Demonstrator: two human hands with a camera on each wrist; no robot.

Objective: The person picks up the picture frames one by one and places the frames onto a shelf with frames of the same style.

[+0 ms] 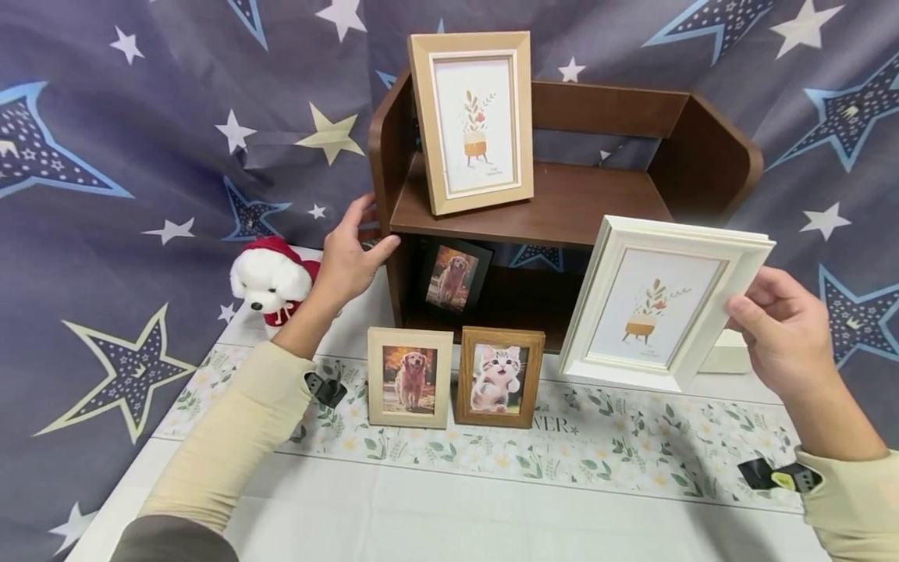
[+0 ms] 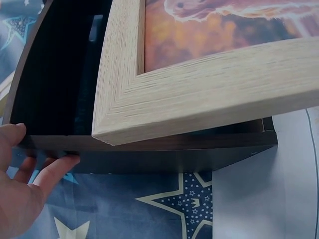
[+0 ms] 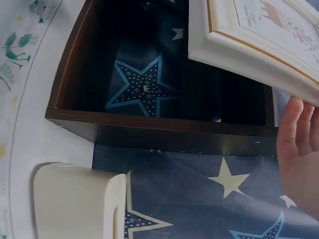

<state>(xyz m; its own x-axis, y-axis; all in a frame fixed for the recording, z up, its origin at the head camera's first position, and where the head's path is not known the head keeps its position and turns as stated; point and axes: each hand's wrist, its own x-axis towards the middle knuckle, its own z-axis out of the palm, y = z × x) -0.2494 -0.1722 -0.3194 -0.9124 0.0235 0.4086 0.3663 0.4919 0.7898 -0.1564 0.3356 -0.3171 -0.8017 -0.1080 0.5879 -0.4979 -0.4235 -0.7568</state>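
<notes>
Beige fabric sleeves (image 1: 232,437) closest; our left hand (image 1: 351,259) grips the brown wooden shelf (image 1: 590,191), right hand (image 1: 788,332) pinches a white rectangular frame (image 1: 653,308) before it. Carrying step, probably; next needs steadiness.

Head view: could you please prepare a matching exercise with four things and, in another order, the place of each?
1. White frame
2. Black frame
3. Cat-picture frame
4. Plush dog

A. On the table, before the shelf
B. In the right hand
C. Left of the shelf
D. In the lower compartment

Pairs: 1-B, 2-D, 3-A, 4-C
</notes>
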